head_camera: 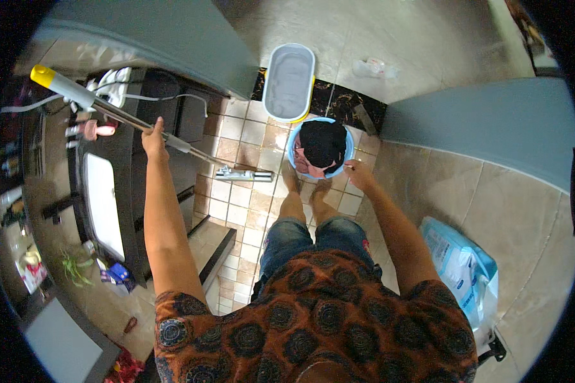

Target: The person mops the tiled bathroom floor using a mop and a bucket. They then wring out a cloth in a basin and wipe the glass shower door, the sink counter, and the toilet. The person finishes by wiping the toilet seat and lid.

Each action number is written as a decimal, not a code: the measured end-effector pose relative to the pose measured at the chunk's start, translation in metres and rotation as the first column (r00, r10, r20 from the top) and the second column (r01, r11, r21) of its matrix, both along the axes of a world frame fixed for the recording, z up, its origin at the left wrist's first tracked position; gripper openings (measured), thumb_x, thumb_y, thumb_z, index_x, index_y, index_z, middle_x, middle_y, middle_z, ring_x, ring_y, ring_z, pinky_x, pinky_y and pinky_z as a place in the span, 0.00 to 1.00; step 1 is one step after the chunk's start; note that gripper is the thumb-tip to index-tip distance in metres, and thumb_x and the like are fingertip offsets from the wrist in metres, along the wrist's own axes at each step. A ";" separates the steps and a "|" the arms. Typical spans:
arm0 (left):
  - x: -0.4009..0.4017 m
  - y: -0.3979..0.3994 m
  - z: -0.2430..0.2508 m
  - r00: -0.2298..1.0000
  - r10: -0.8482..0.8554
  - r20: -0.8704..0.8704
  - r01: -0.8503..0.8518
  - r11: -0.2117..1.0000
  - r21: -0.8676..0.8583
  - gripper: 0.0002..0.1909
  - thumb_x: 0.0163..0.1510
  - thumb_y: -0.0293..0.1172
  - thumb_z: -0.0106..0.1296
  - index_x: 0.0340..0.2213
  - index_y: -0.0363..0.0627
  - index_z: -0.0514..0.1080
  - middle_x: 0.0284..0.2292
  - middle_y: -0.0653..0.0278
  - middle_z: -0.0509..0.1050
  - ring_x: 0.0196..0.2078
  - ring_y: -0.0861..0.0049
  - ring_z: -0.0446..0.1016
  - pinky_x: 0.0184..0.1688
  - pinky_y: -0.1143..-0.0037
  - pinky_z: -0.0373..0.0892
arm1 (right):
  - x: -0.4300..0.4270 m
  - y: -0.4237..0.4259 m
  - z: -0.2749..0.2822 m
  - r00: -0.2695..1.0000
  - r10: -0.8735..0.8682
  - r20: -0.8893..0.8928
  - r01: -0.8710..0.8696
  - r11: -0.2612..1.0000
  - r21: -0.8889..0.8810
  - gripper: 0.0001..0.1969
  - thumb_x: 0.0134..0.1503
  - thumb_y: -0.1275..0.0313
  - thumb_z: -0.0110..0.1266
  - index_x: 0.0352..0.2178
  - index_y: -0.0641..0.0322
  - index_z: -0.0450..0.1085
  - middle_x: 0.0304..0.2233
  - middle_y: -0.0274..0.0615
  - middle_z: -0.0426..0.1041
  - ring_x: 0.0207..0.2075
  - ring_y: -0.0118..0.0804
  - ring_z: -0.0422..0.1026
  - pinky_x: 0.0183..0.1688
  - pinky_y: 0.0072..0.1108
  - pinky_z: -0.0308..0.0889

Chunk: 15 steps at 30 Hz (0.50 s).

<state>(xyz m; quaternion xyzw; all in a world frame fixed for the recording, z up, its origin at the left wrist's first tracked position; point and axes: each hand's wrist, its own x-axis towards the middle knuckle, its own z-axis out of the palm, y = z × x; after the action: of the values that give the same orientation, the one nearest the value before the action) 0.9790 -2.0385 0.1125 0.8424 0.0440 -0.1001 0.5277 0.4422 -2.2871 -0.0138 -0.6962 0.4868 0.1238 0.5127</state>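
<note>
My left hand [155,140] grips the metal pole of a mop [124,116], whose yellow-tipped grey handle slants up to the left. Down on the tiles lies the flat mop head [244,175], left of my feet. My right hand [359,175] is closed on the rim of a light blue basin [350,146] in front of me. Dark and pink cloth [323,143] is heaped inside it. Just beyond the basin stands a grey oblong mop bucket [290,72] with a yellow part along its side; greyish water seems to be inside.
A dark vanity with a white washbasin [104,206] runs along my left. Grey-blue door panels [479,119] flank a black stone threshold [359,103]. Blue-and-white plastic packaging [460,273] hangs at the right wall. A crumpled clear plastic bag [374,68] lies on the floor beyond the threshold.
</note>
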 end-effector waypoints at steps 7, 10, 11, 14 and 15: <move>0.018 -0.041 -0.047 0.972 0.203 0.121 -0.200 0.979 -0.040 0.21 0.48 0.32 0.59 0.38 0.36 0.60 0.35 0.56 0.67 0.34 0.70 0.67 0.42 0.68 0.64 | -0.026 0.013 -0.077 0.996 -0.089 -0.009 0.088 0.991 -0.105 0.18 0.50 0.59 0.51 0.38 0.60 0.71 0.33 0.52 0.75 0.36 0.51 0.73 0.40 0.35 0.67; -0.024 -0.053 -0.020 0.953 0.134 0.270 -0.136 0.991 -0.011 0.31 0.49 0.31 0.58 0.49 0.34 0.55 0.42 0.52 0.66 0.40 0.65 0.67 0.44 0.68 0.65 | -0.008 0.008 -0.055 0.956 -0.255 -0.142 0.272 0.955 0.115 0.17 0.52 0.65 0.49 0.42 0.62 0.69 0.28 0.50 0.75 0.28 0.41 0.74 0.33 0.30 0.68; -0.040 -0.053 -0.019 0.950 0.084 0.301 -0.092 0.996 0.013 0.34 0.49 0.31 0.58 0.52 0.33 0.53 0.44 0.51 0.65 0.42 0.64 0.67 0.45 0.68 0.65 | -0.012 0.005 -0.066 0.952 -0.261 -0.160 0.283 0.949 0.137 0.17 0.53 0.67 0.49 0.44 0.63 0.68 0.28 0.49 0.74 0.26 0.37 0.74 0.30 0.28 0.69; -0.092 -0.036 -0.051 0.896 0.111 0.430 -0.190 0.971 0.145 0.31 0.50 0.33 0.57 0.49 0.32 0.55 0.42 0.56 0.65 0.41 0.69 0.65 0.45 0.72 0.64 | -0.038 0.010 -0.137 0.957 -0.255 -0.139 0.255 0.967 -0.023 0.18 0.53 0.66 0.51 0.44 0.62 0.68 0.31 0.52 0.74 0.29 0.40 0.75 0.31 0.29 0.69; -0.116 -0.037 -0.059 0.907 0.129 0.401 -0.208 0.965 0.159 0.30 0.52 0.32 0.55 0.51 0.32 0.55 0.42 0.57 0.65 0.41 0.70 0.65 0.46 0.74 0.63 | -0.040 0.010 -0.146 0.955 -0.251 -0.160 0.245 0.968 -0.057 0.18 0.53 0.66 0.51 0.44 0.62 0.68 0.31 0.53 0.74 0.30 0.41 0.75 0.32 0.29 0.70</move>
<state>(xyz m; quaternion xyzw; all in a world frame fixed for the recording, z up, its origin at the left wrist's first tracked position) 0.8630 -2.0751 0.0537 0.8868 0.0214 0.1194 0.4460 0.4026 -2.2772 -0.1597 -0.6264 0.6133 0.1070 0.4691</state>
